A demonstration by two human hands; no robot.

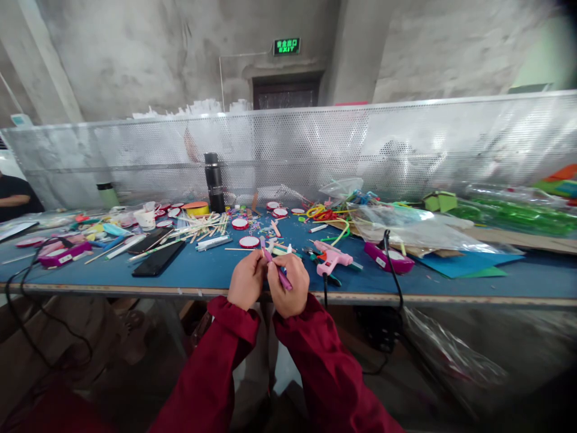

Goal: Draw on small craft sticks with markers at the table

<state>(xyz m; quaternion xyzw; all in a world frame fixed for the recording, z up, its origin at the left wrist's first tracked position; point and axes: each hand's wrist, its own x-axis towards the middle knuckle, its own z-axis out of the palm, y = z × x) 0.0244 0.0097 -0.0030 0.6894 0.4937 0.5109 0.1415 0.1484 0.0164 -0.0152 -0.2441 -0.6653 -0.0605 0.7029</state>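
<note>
My right hand (pixel 290 284) is closed around a slim purple pen-like tool (pixel 283 279), gripped like a pen and slanting up to the left. Close beside it, my left hand (pixel 247 279) is pinched at the tool's upper end; what lies between its fingertips is too small to make out. Both hands are held at the front edge of the blue table (pixel 216 273). Just right of them lies a pink glue gun (pixel 332 257). A red-rimmed white disc (pixel 249 242) rests behind my left hand.
Left on the table lie a black phone (pixel 158 260), wooden sticks (pixel 205 224) and a purple tape-like roll (pixel 65 255). A black bottle (pixel 214 183) stands behind. To the right are another purple roll (pixel 390 258), its black cable and plastic bags (pixel 406 225). A perforated screen (pixel 311 150) borders the back.
</note>
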